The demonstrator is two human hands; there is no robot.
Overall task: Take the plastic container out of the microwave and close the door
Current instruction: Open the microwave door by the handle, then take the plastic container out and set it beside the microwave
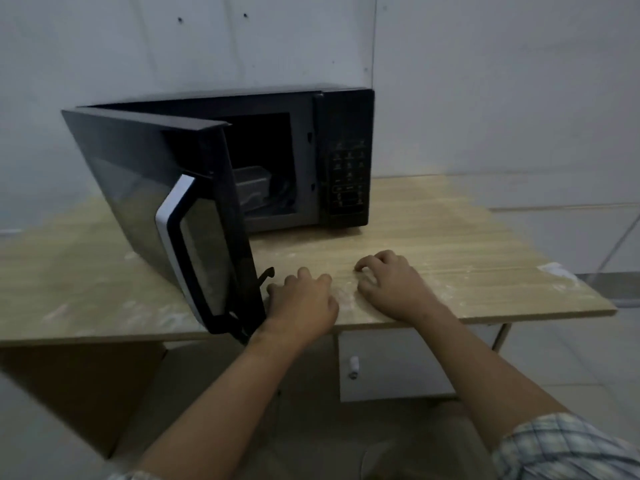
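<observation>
A black microwave (346,157) stands at the back of the wooden table (467,237). Its door (145,188) with a silver handle (173,220) is swung wide open toward me on the left. Inside the dark cavity sits a clear plastic container (252,184), partly hidden by the door's edge. My left hand (303,299) rests on the table near the front edge, just right of the door's lower corner, fingers curled and empty. My right hand (391,285) lies beside it on the table, fingers bent, holding nothing.
The table's front edge (485,315) runs just under my wrists. A grey wall stands behind the microwave. A cardboard box (86,393) and a white cabinet with a knob (353,367) sit under the table. Pale smears mark the tabletop.
</observation>
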